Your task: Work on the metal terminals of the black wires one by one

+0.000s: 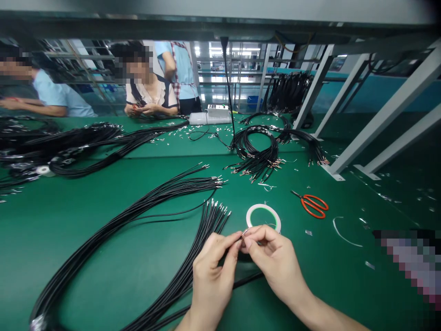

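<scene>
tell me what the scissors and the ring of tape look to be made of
Scissors: probably metal blades, dark with a dull sheen; smooth orange handles, likely plastic or plastic-coated.
Ring of tape: pale, smooth band, perhaps paper-backed; green inner rim, material unclear.

Flat green work surface, long curved bundle of thin black cables with silvery tips lying across left half, coiled black cables with coppery ends farther back, orange-handled scissors at right, round white-and-green roll of tape near centre, small clear scraps scattered about.

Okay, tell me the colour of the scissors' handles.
The scissors' handles are orange-red, clearest in the head view.
</scene>
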Motion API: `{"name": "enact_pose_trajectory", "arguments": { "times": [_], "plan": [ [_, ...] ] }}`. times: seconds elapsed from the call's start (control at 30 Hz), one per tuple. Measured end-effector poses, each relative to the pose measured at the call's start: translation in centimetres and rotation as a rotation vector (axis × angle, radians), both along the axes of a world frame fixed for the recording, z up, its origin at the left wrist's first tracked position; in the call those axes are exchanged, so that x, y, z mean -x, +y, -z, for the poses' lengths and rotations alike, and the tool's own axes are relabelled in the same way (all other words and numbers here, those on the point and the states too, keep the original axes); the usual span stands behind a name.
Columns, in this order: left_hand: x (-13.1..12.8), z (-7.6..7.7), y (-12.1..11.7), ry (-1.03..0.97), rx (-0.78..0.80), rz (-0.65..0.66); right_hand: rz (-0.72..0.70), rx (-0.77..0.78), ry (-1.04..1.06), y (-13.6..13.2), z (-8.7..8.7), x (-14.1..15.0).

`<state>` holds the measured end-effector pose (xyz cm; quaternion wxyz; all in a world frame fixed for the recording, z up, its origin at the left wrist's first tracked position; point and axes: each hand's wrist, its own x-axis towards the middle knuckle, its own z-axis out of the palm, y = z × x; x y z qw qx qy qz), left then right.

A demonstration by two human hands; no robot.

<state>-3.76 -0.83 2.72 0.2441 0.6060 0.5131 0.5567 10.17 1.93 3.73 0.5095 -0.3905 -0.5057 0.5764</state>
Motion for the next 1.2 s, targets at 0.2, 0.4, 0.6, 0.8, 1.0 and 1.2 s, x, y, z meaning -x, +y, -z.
{"name": "enact_pose_trajectory", "arguments": {
  "times": [0.2, 0.4, 0.6, 0.8, 1.0, 1.2],
  "plan": [
    [-0.5, -0.8, 0.6, -0.428, 0.275, 0.046, 0.005, 0.031, 0.033, 0.2, 0.2, 0.2],
    [-0.3, -1.3, 0.8, -0.624, 0.469, 0.097, 0.01, 0.036, 0.031, 0.2, -0.2, 0.4],
    [-0.1, -1.3, 0.8, -0.721, 0.547, 0.133, -0.003, 0.041, 0.032, 0.1, -0.1, 0.5],
    [0.4, -1.6, 1.0, -0.715, 0.571, 0.213, 0.023, -0.006, -0.078, 0.2, 0.3, 0.3],
    [0.4, -1.3, 1.4, -0.624, 0.535, 0.186, 0.001, -0.091, -0.208, -0.2, 0.2, 0.2],
    [0.6, -1.0, 1.4, -0.714, 0.539, 0.16, -0.01, -0.149, -0.303, -0.1, 0.3, 0.0]
  ]
}}
